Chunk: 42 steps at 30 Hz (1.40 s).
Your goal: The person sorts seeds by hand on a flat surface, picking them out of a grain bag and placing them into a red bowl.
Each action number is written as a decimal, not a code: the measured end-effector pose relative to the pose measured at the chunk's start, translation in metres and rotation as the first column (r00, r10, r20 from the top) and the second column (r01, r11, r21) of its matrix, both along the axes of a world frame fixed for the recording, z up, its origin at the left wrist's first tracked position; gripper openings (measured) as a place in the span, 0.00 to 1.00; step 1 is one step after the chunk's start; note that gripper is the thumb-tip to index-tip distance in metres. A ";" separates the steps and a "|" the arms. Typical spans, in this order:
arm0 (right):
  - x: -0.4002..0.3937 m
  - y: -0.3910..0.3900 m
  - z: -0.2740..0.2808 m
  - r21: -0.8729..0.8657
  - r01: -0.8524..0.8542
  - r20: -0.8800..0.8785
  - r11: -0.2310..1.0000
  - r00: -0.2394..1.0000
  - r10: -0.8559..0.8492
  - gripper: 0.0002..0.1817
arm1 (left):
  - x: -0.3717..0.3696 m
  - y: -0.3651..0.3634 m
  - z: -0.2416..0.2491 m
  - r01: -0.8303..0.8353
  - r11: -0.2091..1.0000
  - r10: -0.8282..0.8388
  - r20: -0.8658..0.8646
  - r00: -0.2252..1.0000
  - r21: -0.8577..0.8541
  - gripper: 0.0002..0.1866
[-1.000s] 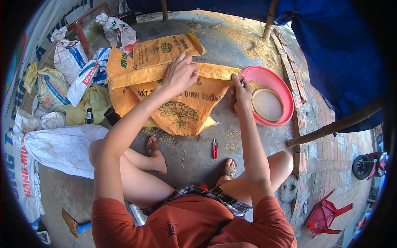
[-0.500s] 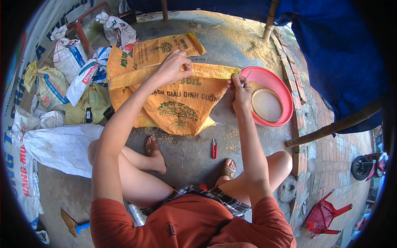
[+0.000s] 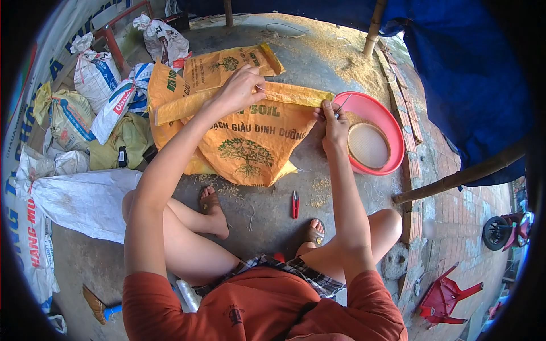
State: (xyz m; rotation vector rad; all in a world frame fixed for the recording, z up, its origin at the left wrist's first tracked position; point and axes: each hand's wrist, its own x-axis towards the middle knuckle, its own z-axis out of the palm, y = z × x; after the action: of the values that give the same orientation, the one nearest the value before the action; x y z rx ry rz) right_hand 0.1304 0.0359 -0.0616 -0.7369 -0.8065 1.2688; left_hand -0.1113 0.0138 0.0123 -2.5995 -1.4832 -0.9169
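Note:
An orange printed sack (image 3: 244,149) with a tree picture hangs in front of me, its top edge turned over into a long folded band (image 3: 296,94). My left hand (image 3: 242,90) pinches this band near its middle, fingers closed. At the band's right end, my right hand (image 3: 334,124) grips the yellow corner between thumb and fingers. A thin metal pointed tool (image 3: 344,102) sticks up out of the same hand. Behind lies a second orange sack (image 3: 227,65) on the ground. Red-handled snips (image 3: 295,206) rest on the floor between my feet.
A pink basin (image 3: 396,153) holding a round sieve (image 3: 368,145) stands right of my right hand. Several filled sacks (image 3: 96,74) crowd the left, with a white sack (image 3: 85,202) by my knee. Grain (image 3: 347,59) is spread at the back. A bamboo pole (image 3: 460,175) slants in at right.
Both hands and the sack's folded band have shifted very slightly right. The tool in my right hand has tilted a little, and that hand's fingers have moved slightly. Both hands keep their grip.

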 end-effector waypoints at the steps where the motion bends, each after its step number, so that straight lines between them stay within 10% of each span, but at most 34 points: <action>1: 0.003 0.000 0.002 0.014 -0.017 0.029 1.000 0.999 0.017 0.09 | 0.000 0.000 0.000 0.001 1.000 -0.001 -0.001 1.000 -0.001 0.07; 8: 0.015 0.006 0.010 0.141 -0.086 0.288 0.986 0.957 0.042 0.10 | 0.006 -0.004 0.007 -0.043 0.999 0.043 -0.009 0.999 -0.022 0.07; 37: 0.014 0.015 0.000 0.092 0.064 0.259 0.994 0.962 -0.086 0.10 | 0.000 0.006 -0.001 -0.009 1.000 0.010 0.057 0.998 -0.017 0.06; 42: 0.025 0.014 0.013 0.068 0.017 0.210 0.998 0.977 -0.031 0.10 | -0.011 0.004 0.018 0.067 0.938 -0.002 0.188 0.982 -0.341 0.07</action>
State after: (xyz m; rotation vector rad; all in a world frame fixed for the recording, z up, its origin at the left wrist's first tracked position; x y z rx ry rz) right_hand 0.1558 0.0496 -0.0483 -0.8354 -1.0038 1.1489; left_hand -0.1218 0.0177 0.0302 -2.8552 -1.8003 -1.0083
